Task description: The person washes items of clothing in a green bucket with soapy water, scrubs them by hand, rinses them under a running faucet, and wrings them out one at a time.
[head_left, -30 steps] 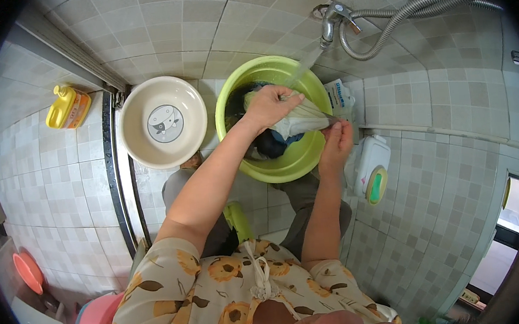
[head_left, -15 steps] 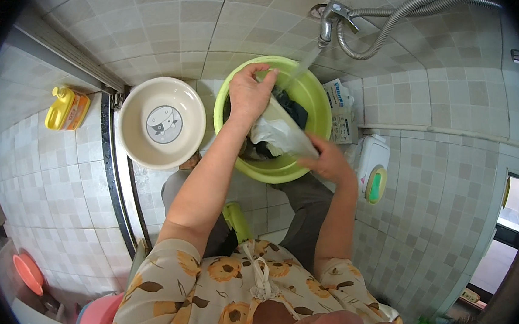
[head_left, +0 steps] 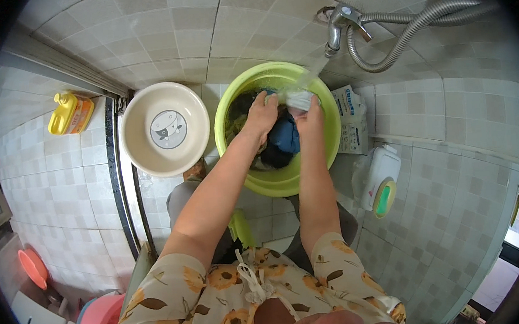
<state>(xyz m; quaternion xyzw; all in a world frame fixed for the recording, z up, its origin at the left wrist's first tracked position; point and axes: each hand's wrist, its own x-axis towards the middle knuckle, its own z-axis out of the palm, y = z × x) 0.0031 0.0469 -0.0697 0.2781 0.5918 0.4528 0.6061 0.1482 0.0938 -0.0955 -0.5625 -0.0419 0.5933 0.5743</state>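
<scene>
A wet white cloth (head_left: 298, 100) is bunched up under the running water (head_left: 315, 70), over the right half of a lime-green basin (head_left: 335, 122). My right hand (head_left: 310, 119) is closed round its right part. At the cloth's left end my left hand (head_left: 261, 114) has its fingers pinched together on it. Beneath my hands, dark clothes and a blue garment (head_left: 284, 135) lie in the basin. The cloth's exact kind cannot be made out.
The chrome tap (head_left: 336, 31) with its coiled metal hose (head_left: 385, 60) juts from the wall above. Left of the green basin stands a cream basin (head_left: 198, 133). A yellow bottle (head_left: 71, 114), a printed bag (head_left: 350, 118) and a white container with a green-centred brush (head_left: 384, 198) are around.
The white cloth, stretched slantwise between my hands before, is now gathered under the stream. My right hand has moved up and inward, and my left hand is lower.
</scene>
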